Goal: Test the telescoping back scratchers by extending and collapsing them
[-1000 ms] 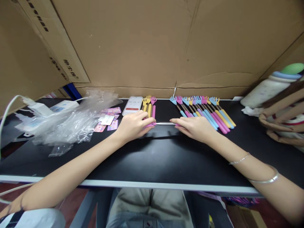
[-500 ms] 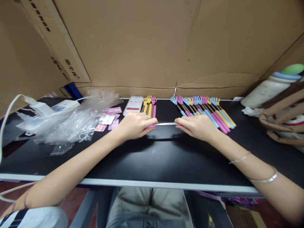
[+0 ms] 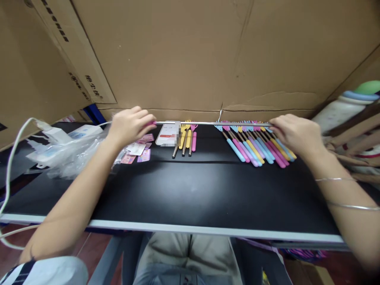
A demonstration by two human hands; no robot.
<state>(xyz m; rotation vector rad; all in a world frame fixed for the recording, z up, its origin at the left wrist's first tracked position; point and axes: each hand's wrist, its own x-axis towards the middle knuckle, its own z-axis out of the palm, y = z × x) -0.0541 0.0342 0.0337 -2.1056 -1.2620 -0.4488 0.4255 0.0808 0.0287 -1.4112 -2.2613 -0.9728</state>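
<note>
A telescopic back scratcher (image 3: 202,123) is stretched level between my two hands, its thin metal rod drawn out long above the table. My left hand (image 3: 130,126) is closed around one end, where a bit of pink shows. Around the opposite end, which is hidden, my right hand (image 3: 297,132) is closed. Beneath the rod on the right lies a row of several short back scratchers with hand-shaped heads and coloured handles (image 3: 234,150). Left of them is a smaller group with yellow and pink parts, including a pink handle (image 3: 194,141) and bare metal rods (image 3: 183,148).
A phone (image 3: 166,136) with a timer lies beside the smaller group. Small printed cards (image 3: 144,155), clear plastic bags (image 3: 80,154) and a white power strip (image 3: 84,132) are at left. At right are a bottle (image 3: 338,113) and a brown bag (image 3: 341,146). Cardboard (image 3: 184,59) walls the back.
My hands have moved far apart and up toward the back. The back scratcher's rod between them has lengthened greatly. The smaller group and the phone are now uncovered.
</note>
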